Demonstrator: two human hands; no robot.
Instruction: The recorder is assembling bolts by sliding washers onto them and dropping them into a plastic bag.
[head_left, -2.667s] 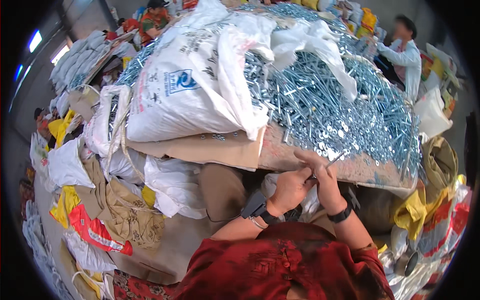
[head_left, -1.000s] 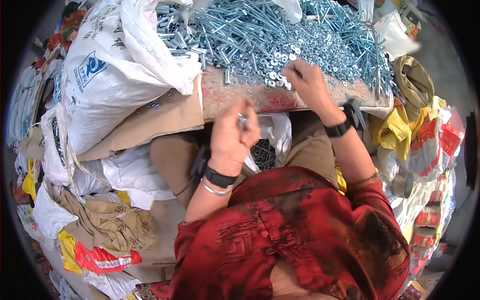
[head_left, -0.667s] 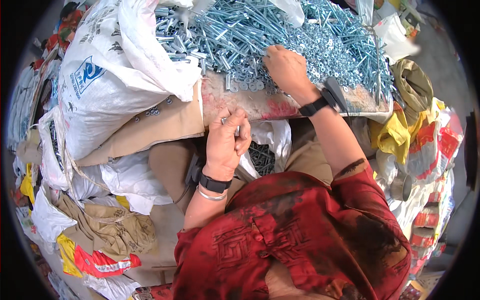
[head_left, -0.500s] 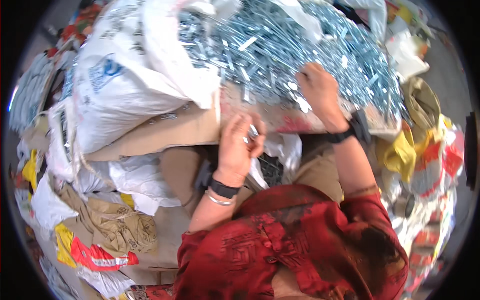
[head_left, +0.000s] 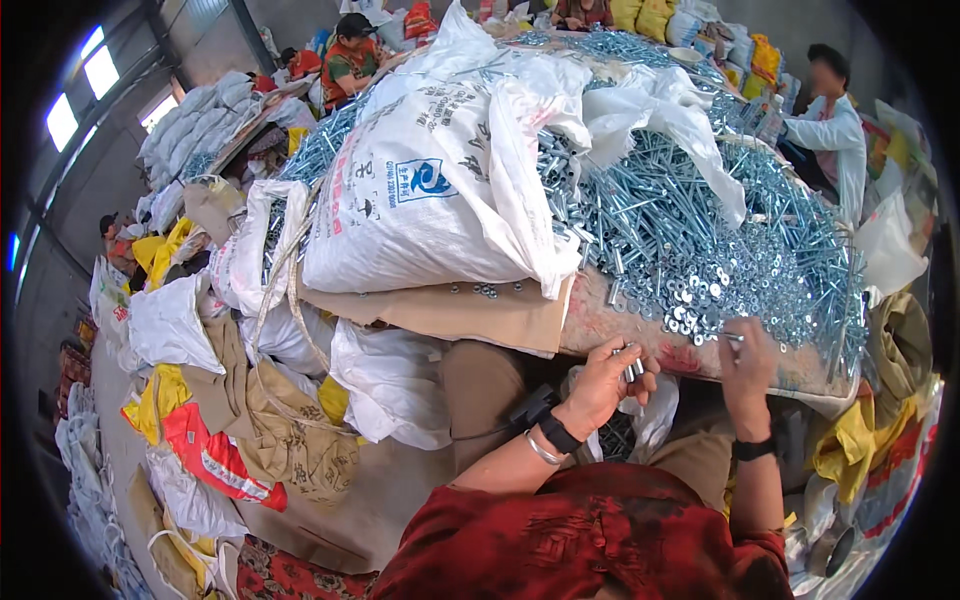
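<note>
My left hand point(head_left: 600, 388) is closed around several short, shiny metal cylinders point(head_left: 632, 370), just in front of the table's near edge. To its right, my right hand point(head_left: 748, 375) is smeared by motion; its fingertips pinch a small metal piece point(head_left: 735, 338) whose kind is unclear. Beyond both hands a heap of long silver bolts point(head_left: 650, 195) covers the tabletop. Flat washers point(head_left: 690, 298) and small nuts lie at the heap's near side, close to my right fingers.
A full white woven sack point(head_left: 400, 215) leans on the table over a cardboard sheet point(head_left: 500, 318). Empty sacks point(head_left: 300, 440) litter the floor at left; a yellow bag point(head_left: 850, 455) hangs at right. A person in a light jacket point(head_left: 835, 150) works across the heap; others sit farther back.
The view has tilted up, showing the room and other people. My right hand has drawn back from the heap to the table's near edge. My left hand still holds the metal pieces.
</note>
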